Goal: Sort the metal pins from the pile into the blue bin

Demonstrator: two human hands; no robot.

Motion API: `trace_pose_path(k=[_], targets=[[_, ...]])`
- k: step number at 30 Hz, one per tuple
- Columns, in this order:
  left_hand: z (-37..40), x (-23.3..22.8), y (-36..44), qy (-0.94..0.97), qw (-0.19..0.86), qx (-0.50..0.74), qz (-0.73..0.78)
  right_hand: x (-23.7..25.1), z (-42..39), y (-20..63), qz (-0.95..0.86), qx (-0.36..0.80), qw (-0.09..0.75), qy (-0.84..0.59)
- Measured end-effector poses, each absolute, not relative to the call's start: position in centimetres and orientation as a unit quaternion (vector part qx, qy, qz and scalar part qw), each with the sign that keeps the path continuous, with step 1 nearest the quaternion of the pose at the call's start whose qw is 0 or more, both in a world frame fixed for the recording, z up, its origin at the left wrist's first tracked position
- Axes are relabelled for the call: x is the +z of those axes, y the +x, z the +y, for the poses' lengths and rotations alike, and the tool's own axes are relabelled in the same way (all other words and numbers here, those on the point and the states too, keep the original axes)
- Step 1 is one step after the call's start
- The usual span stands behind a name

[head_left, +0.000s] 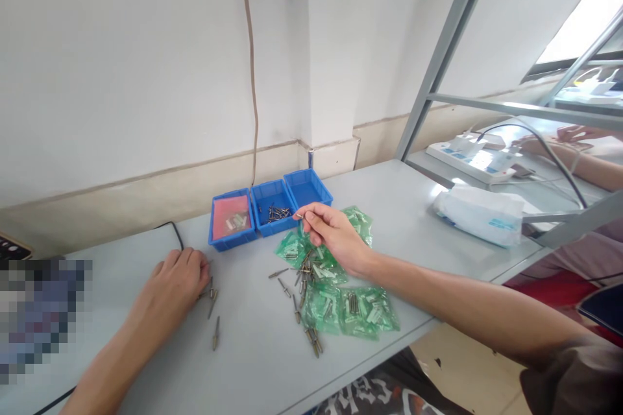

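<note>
My right hand (331,233) is raised just in front of the blue bins, pinching a small metal pin (298,215) between thumb and fingertips. It hovers over a heap of green plastic bags (341,301) and several loose metal pins (296,285) on the grey table (253,363). My left hand (178,282) rests knuckles-up on the table at the left, fingers curled over a few pins (213,301). Three blue bins stand at the back: the left bin (231,220) holds a pink sheet and small parts, the middle bin (273,206) holds pins, the right bin (307,188) looks bare.
A white tissue pack (481,214) lies at the right on the table. Beyond a grey metal frame (438,58), a power strip (479,159) and cables sit on a neighbouring bench, where another person's arm (579,159) rests. A black cable (170,233) runs along the left.
</note>
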State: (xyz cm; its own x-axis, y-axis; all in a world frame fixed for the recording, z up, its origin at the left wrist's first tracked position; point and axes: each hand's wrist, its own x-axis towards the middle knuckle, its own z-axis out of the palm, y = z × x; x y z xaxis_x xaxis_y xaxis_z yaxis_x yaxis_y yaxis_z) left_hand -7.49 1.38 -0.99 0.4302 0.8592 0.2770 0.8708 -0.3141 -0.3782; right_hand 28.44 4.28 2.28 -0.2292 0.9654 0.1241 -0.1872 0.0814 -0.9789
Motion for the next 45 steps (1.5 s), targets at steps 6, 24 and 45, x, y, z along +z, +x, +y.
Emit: trace_pose_path(k=[6, 24, 45], targets=[[1.26, -0.51, -7.79, -0.816, 0.233, 0.017, -0.529, 2.13, 4.39, 28.45, -0.539, 0.568, 0.504, -0.364], [1.12, -0.62, -7.55, -0.817, 0.186, -0.05, -0.543, 1.68, 4.8, 28.64, -0.494, 0.611, 0.509, -0.352], [1.14, -1.05, -7.3, -0.821, 0.151, -0.07, -0.546, 2.26, 4.16, 28.56, -0.586, 0.554, 0.463, -0.368]])
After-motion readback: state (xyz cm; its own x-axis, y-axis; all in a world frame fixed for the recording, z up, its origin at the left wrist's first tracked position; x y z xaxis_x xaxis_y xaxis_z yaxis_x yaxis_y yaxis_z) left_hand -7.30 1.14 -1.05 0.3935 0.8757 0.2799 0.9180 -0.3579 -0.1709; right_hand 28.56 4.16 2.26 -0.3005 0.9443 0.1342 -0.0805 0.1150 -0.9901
